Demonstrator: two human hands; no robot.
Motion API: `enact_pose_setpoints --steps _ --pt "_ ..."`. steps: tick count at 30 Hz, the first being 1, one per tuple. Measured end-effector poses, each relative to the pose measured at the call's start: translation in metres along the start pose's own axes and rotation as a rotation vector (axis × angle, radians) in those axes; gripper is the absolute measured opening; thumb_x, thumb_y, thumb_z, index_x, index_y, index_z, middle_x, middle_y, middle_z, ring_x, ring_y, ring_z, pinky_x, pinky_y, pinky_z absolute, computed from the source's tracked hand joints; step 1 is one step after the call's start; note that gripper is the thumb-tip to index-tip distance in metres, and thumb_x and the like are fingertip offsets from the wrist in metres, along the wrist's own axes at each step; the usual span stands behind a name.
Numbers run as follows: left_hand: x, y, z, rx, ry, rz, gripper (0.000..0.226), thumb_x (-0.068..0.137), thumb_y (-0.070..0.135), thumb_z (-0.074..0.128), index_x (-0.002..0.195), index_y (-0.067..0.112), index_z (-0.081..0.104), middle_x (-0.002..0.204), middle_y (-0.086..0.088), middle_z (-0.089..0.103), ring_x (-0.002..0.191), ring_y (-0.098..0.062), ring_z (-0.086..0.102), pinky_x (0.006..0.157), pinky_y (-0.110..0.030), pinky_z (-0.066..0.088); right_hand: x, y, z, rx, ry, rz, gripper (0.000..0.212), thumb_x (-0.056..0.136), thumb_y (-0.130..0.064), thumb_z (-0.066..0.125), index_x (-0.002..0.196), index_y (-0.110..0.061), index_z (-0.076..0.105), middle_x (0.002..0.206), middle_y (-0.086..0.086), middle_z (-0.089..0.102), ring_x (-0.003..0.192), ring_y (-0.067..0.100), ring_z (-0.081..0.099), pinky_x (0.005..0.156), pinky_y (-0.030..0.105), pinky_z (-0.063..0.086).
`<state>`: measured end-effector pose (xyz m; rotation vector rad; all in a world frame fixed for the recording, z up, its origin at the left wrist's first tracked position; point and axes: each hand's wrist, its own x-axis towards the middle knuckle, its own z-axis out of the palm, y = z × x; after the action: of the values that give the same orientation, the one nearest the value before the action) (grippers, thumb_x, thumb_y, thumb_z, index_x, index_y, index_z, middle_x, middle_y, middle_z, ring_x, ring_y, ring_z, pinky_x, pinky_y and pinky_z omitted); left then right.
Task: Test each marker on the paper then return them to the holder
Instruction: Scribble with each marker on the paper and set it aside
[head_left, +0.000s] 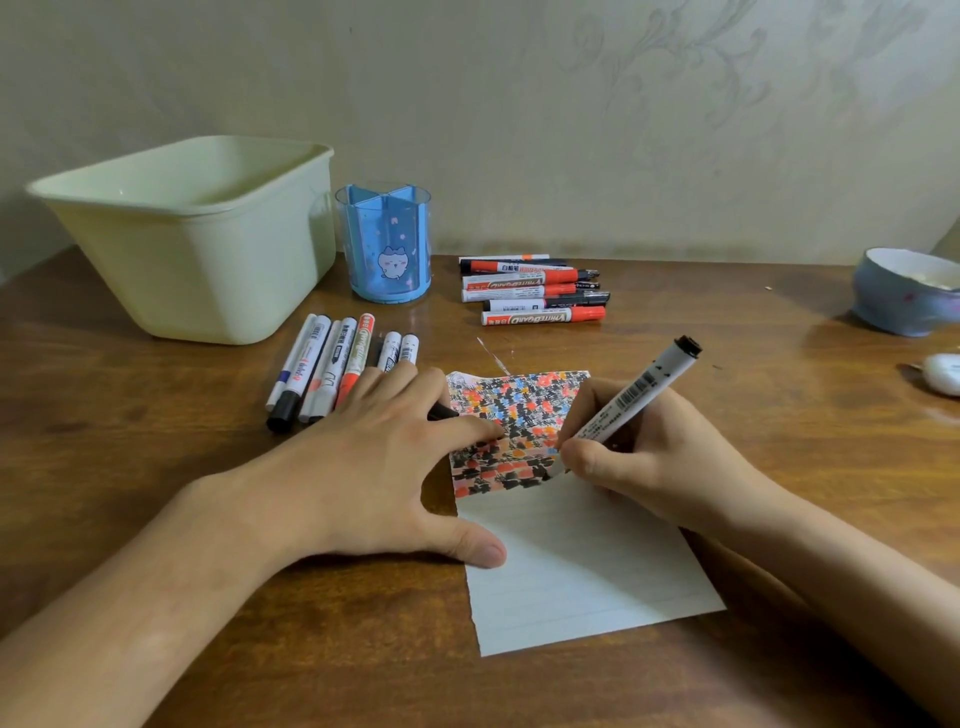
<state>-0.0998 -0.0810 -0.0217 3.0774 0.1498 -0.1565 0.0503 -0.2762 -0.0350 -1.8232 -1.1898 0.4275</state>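
Note:
A lined sheet of paper lies on the wooden desk, its upper half covered in black, red and blue scribbles. My right hand grips a white marker with a black end, its tip down on the scribbled patch. My left hand presses flat on the paper's left edge, fingers spread, and a black cap pokes out from under its fingers. A row of markers lies beyond my left hand. A second pile of markers lies further back. The blue divided holder stands upright, with no markers showing in it.
A pale green plastic tub stands at the back left beside the holder. A blue-grey bowl sits at the right edge, with a small white object in front of it. The wall runs right behind the desk.

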Motion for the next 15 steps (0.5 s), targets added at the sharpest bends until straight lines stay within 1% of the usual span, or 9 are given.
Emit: enact_pose_setpoints --steps 2,4,6,8,9,11,12,13,15 --pt "0.0001 -0.0006 0.0003 -0.007 0.004 0.004 0.108 0.054 0.103 0.033 0.149 0.056 0.013 0.111 0.017 0.022 0.114 -0.009 0.023 0.107 -0.034 0.031 0.0001 0.0002 -0.0016 0.077 0.019 -0.016 0.012 0.083 -0.023 0.072 0.084 -0.015 0.064 0.067 -0.006 0.065 0.057 0.008 0.061 0.054 0.021 0.049" --pt "0.0008 -0.0015 0.0002 -0.018 0.005 0.008 0.108 0.052 0.103 0.033 0.148 0.057 0.013 0.111 0.018 0.021 0.114 -0.009 0.024 0.106 -0.035 0.033 0.0004 -0.0002 -0.0022 0.142 0.029 -0.028 0.02 0.085 -0.026 0.075 0.092 -0.013 0.061 0.072 -0.001 0.068 0.061 0.013 0.065 0.056 0.023 0.053" --pt "0.0014 -0.0027 -0.0017 -0.044 0.017 -0.003 0.107 0.052 0.103 0.033 0.147 0.056 0.013 0.11 0.019 0.022 0.112 -0.008 0.025 0.105 -0.034 0.035 0.0002 -0.0013 -0.0024 0.2 0.044 -0.021 0.026 0.086 -0.028 0.076 0.095 -0.011 0.058 0.072 0.003 0.069 0.062 0.018 0.067 0.057 0.024 0.053" --pt "0.0017 -0.0047 -0.0043 -0.065 0.063 -0.008 0.1 0.06 0.099 0.031 0.148 0.056 0.011 0.107 0.02 0.023 0.109 -0.007 0.026 0.102 -0.031 0.035 0.0009 -0.0031 -0.0034 0.221 0.054 -0.011 0.028 0.082 -0.027 0.075 0.094 -0.009 0.057 0.071 0.005 0.069 0.062 0.019 0.068 0.056 0.025 0.053" --pt "0.0019 -0.0057 -0.0049 -0.075 0.1 -0.002 0.092 0.066 0.095 0.029 0.148 0.056 0.011 0.105 0.02 0.024 0.107 -0.006 0.027 0.101 -0.03 0.035 0.0013 -0.0038 -0.004 0.235 0.056 -0.006 0.028 0.08 -0.026 0.076 0.093 -0.008 0.059 0.071 0.006 0.069 0.061 0.019 0.067 0.056 0.026 0.054" --pt "0.0013 -0.0062 -0.0046 -0.114 0.18 0.025 0.069 0.084 0.083 0.022 0.147 0.055 0.015 0.101 0.022 0.027 0.105 -0.005 0.03 0.098 -0.029 0.035 0.0022 -0.0044 -0.0056 0.276 0.064 0.01 0.03 0.077 -0.022 0.078 0.095 -0.006 0.061 0.073 0.006 0.069 0.062 0.019 0.066 0.056 0.027 0.055" --pt "0.0009 -0.0059 -0.0038 -0.141 0.212 0.039 0.057 0.093 0.074 0.017 0.146 0.054 0.018 0.1 0.024 0.03 0.105 -0.004 0.032 0.098 -0.029 0.035 0.0023 -0.0051 -0.0066 0.29 0.068 0.019 0.031 0.077 -0.022 0.077 0.096 -0.005 0.062 0.074 0.006 0.069 0.062 0.02 0.066 0.056 0.028 0.055" --pt "0.0007 -0.0056 -0.0032 -0.166 0.236 0.048 0.049 0.098 0.063 0.014 0.145 0.053 0.02 0.101 0.024 0.033 0.106 -0.004 0.035 0.098 -0.029 0.035 0.0022 -0.0058 -0.0076 0.297 0.073 0.029 0.031 0.077 -0.024 0.076 0.098 -0.005 0.063 0.076 0.006 0.07 0.063 0.021 0.067 0.057 0.028 0.055" --pt "0.0002 -0.0048 -0.0033 -0.182 0.277 0.056 0.044 0.101 0.044 0.015 0.144 0.051 0.021 0.106 0.021 0.04 0.108 -0.004 0.037 0.099 -0.029 0.034 0.0017 -0.0071 -0.0095 0.319 0.088 0.066 0.031 0.079 -0.031 0.071 0.099 -0.008 0.066 0.079 0.008 0.072 0.066 0.022 0.068 0.057 0.028 0.055"
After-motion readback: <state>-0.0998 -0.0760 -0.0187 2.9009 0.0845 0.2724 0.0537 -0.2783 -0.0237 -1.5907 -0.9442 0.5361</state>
